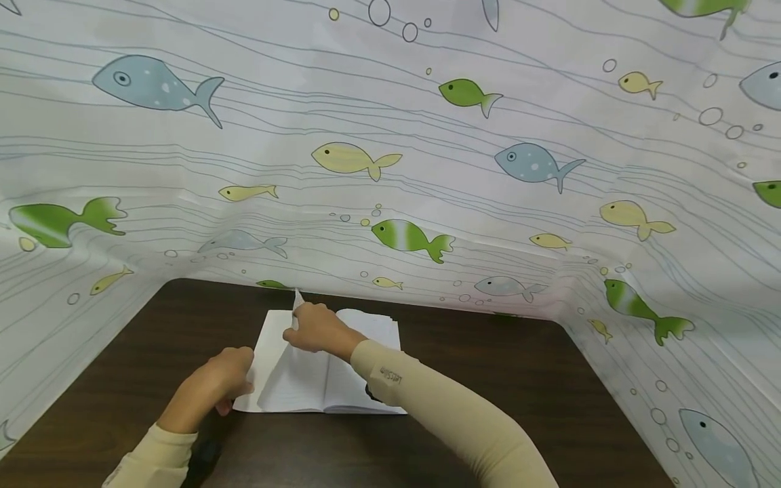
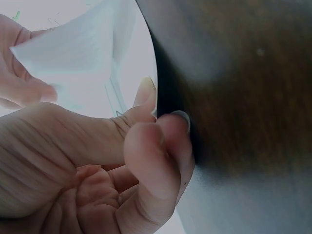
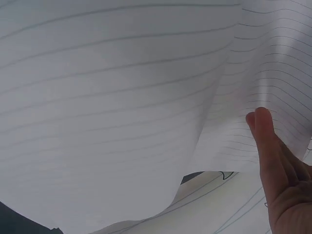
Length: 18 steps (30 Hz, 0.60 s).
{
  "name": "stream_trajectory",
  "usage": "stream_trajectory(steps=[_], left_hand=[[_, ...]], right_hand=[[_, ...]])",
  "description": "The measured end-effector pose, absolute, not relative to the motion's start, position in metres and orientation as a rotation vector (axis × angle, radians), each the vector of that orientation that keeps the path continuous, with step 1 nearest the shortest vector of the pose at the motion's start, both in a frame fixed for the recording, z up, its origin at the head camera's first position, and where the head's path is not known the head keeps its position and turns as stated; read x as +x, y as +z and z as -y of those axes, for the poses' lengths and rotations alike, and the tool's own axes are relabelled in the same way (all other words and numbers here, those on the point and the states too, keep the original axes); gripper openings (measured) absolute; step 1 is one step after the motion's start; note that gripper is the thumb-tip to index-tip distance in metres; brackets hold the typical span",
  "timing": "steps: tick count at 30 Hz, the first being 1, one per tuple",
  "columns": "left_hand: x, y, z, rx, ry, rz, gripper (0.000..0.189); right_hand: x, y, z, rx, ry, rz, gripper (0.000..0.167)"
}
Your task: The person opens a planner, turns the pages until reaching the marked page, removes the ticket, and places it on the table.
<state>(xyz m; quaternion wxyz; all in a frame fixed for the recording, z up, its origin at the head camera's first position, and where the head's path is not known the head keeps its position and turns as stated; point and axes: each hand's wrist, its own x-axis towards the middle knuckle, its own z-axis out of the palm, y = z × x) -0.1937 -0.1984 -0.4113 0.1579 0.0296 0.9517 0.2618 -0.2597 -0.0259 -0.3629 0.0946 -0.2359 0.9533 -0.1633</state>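
Note:
An open notebook (image 1: 366, 362) with ruled white pages lies on the dark table. My right hand (image 1: 321, 330) pinches a turned-up page (image 1: 299, 369) near its far left corner, so that the sheet stands bent above the left half. The ruled lines of the page (image 3: 112, 102) fill much of the right wrist view, with the right-hand fingers (image 3: 265, 131) at the sheet. At the near left edge, my left hand (image 1: 216, 379) holds the white cover (image 1: 264, 339). The left wrist view shows its thumb (image 2: 144, 100) on top and curled fingertips at the edge.
Dark wood table (image 1: 488, 379) surrounds the notebook. A white sheet printed with fish (image 1: 403, 237) rises behind the table and along both sides. Something black (image 1: 204, 453) is by the left wrist, under the sleeve.

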Motion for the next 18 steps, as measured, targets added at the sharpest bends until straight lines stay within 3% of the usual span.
stream_trajectory(steps=[3, 11, 15, 18], left_hand=[[-0.204, -0.428, 0.205, 0.089, 0.738, -2.710, 0.027], [-0.252, -0.500, 0.234, 0.064, 0.805, -2.673, 0.019], [-0.249, -0.496, 0.232, 0.076, 0.790, -2.688, 0.019], [-0.232, -0.470, 0.222, 0.082, 0.768, -2.703, 0.016]], right_hand=[[-0.259, -0.367, 0.032, -0.691, -0.419, -2.828, 0.033], [-0.257, -0.382, 0.043, -0.652, -0.363, -2.786, 0.022], [-0.253, -0.385, 0.045, -0.669, -0.303, -2.818, 0.021], [-0.248, -0.386, 0.047, -0.721, -0.181, -2.859, 0.032]])
